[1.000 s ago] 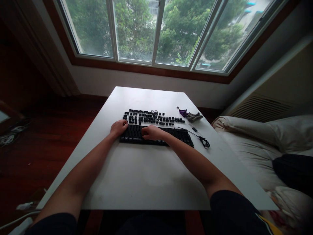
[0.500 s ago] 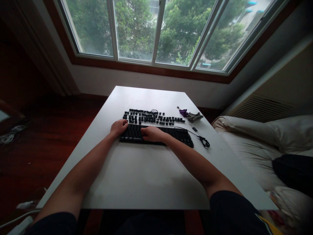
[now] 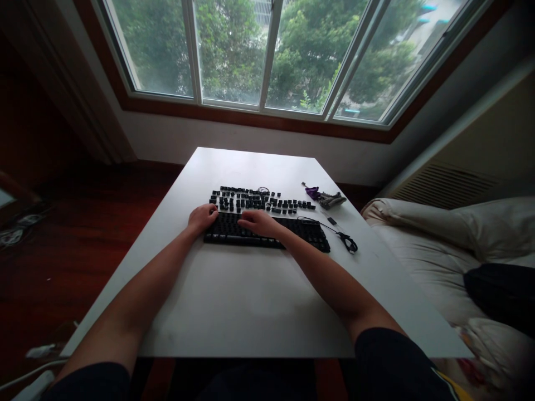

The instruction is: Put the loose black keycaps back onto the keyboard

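Note:
A black keyboard lies on the white table in front of me. My left hand is closed around its far left corner, fingers curled at the edge. My right hand is over the left-middle part of the keyboard, its thumb and fingers apart and pointing left. Nothing can be made out between them. Just beyond the keyboard, loose black keycaps stand in uneven rows. Part of the keyboard is hidden beneath my right hand and wrist.
A coiled black cable and a small dark piece lie right of the keyboard. Farther back are a purple item and a crumpled grey cloth. A light sofa stands along the table's right side.
My right hand has shifted slightly forward and left over the keyboard, and its fingers have opened out from a closed pinch. My left hand stays at the corner.

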A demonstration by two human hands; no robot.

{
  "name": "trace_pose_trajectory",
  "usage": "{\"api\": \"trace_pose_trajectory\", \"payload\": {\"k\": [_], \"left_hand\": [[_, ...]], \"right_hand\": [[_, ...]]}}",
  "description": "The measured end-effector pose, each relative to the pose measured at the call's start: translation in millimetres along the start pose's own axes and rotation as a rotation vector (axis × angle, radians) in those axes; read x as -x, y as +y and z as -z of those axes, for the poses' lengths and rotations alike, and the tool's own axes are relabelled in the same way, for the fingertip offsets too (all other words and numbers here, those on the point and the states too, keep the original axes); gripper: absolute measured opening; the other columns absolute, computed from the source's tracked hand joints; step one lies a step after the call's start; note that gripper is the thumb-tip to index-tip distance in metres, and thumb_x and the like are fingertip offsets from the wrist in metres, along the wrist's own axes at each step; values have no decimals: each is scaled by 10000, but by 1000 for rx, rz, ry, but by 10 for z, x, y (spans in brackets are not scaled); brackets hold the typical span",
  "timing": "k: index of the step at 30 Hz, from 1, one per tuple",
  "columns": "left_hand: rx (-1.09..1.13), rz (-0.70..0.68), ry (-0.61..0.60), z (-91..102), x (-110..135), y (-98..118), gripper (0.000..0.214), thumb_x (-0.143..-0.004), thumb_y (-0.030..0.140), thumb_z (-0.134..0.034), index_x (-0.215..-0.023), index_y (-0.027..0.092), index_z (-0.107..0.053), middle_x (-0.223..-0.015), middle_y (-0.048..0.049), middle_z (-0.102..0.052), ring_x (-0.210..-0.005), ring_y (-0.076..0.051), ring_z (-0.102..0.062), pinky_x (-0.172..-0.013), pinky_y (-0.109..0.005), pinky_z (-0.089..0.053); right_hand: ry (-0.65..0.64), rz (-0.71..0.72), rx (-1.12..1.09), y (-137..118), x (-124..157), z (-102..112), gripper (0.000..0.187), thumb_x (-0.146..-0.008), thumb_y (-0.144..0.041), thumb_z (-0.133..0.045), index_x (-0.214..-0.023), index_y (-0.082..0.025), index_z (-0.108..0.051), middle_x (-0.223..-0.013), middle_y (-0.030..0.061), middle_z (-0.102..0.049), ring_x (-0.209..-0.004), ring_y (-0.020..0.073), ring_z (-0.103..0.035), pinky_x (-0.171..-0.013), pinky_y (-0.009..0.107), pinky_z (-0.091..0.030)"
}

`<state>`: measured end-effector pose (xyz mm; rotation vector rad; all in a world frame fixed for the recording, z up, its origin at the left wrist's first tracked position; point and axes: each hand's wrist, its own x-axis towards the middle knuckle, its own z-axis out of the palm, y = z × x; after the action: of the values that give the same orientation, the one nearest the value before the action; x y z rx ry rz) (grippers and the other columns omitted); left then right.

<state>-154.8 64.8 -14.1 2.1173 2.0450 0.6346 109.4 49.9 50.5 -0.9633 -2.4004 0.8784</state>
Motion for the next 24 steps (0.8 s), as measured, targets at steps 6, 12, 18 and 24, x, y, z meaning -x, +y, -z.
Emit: {"api": "trace_pose_trajectory", "payload": {"k": [6, 12, 18, 24], "left_hand": [[-9, 10, -6, 13, 16, 36, 262, -879, 348, -523, -1007, 254, -732, -1034, -39, -733, -940, -220, -647, -776, -296, -456], [-1, 0, 5, 5, 16, 39, 254, -873, 346, -525, -992, 256, -730, -1021, -39, -733, -921, -221, -648, -776, -298, -455], [-7, -2, 9, -1, 2, 29, 251, -872, 348, -520, -984, 261, -727, -1028, -34, -733, -929, -221, -650, -778, -299, -458], [-14, 10, 0, 17, 11, 39, 264, -876, 359, -518, -1003, 265, -731, -1038, -36, -732, -947, -223, -651, -783, -298, -464]], "right_hand": [[47, -74, -924, -157, -93, -211, 447, -841, -468, -598, -618, -237, -288, -526, -96, -255, -466, 69, -192, -454, 233, -167], [-16, -124, -1108, -76, -83, -439, 427, -779, -358, -627, -554, -235, -285, -461, -99, -265, -421, 53, -181, -421, 223, -132], [67, -165, -1031, 23, -107, -542, 384, -777, -354, -601, -560, -237, -307, -470, -97, -278, -416, 64, -199, -422, 234, -137], [371, -35, -355, 217, -285, -210, 364, -867, -422, -569, -619, -210, -408, -565, -60, -384, -542, 98, -359, -544, 237, -278]]}}
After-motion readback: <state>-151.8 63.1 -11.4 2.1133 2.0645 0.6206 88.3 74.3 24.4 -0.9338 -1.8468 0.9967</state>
